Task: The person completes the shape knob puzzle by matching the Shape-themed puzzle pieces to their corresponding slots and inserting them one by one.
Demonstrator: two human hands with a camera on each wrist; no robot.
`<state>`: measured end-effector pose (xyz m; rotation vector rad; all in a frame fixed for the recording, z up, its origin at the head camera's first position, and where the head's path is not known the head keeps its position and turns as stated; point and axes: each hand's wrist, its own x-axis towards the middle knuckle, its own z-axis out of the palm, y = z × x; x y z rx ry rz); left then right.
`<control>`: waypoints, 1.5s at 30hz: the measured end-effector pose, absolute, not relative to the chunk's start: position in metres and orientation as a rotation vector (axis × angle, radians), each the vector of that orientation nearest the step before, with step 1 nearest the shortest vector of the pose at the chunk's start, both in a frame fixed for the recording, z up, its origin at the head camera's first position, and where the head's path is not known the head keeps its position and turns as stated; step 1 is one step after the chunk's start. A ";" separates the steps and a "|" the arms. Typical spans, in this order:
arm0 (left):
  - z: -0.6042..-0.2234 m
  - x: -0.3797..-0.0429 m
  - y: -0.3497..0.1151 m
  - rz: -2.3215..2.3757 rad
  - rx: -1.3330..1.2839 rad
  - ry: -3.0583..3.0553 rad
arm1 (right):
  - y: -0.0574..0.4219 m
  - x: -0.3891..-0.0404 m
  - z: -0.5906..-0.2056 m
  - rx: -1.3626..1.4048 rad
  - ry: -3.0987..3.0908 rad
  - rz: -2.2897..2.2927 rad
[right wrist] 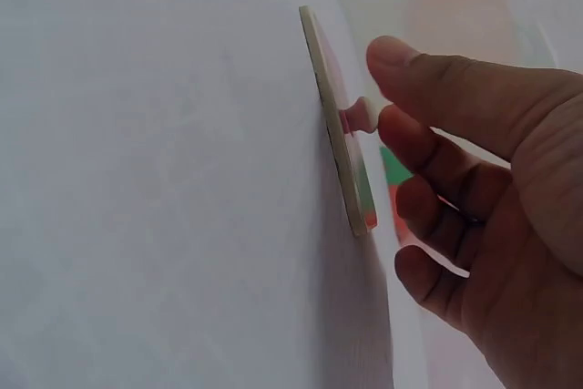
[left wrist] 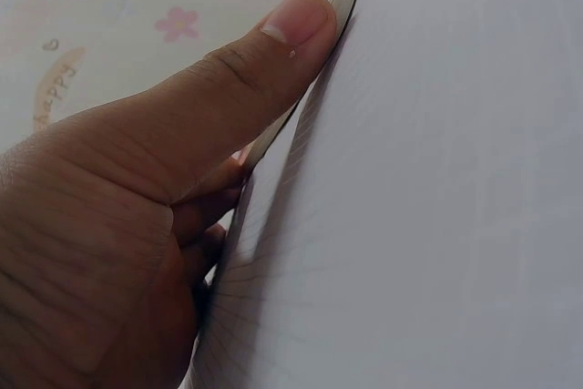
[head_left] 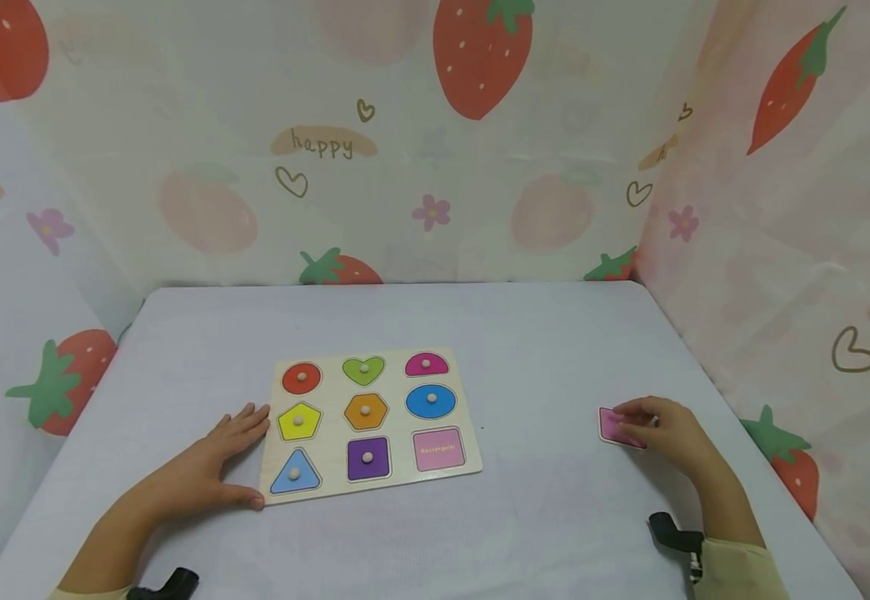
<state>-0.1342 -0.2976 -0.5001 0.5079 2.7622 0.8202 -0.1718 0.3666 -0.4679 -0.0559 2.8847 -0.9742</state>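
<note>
A wooden puzzle board (head_left: 333, 468) lies on the table, with several coloured knobbed shapes in it. Its lower-right pink recess (head_left: 438, 461) bears a printed word and holds no piece. My left hand (head_left: 206, 467) rests along the board's left edge, thumb and fingers spread; in the left wrist view the thumb (left wrist: 296, 25) touches that edge. Far to the right is a pink rectangular puzzle piece (head_left: 612, 427), flat at the table surface. My right hand (head_left: 667, 435) is over it. In the right wrist view, loosely bent fingertips (right wrist: 401, 129) are beside its knob (right wrist: 364, 114), with the thumb apart.
The white table (head_left: 540, 517) ends at a back edge against a strawberry-printed curtain (head_left: 435, 175), which also hangs at both sides. Black wrist straps or mounts (head_left: 675, 533) show near both forearms.
</note>
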 end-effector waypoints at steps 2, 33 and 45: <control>-0.500 -0.134 -0.297 0.816 0.505 2.765 | 0.368 -0.172 -0.469 -0.046 2.886 -0.959; -0.501 -0.134 -0.297 0.790 0.476 2.778 | 0.363 -0.185 -0.454 -0.128 2.992 -0.861; -0.504 -0.136 -0.298 0.806 0.490 2.779 | 0.316 -0.210 -0.415 -0.255 3.077 -0.929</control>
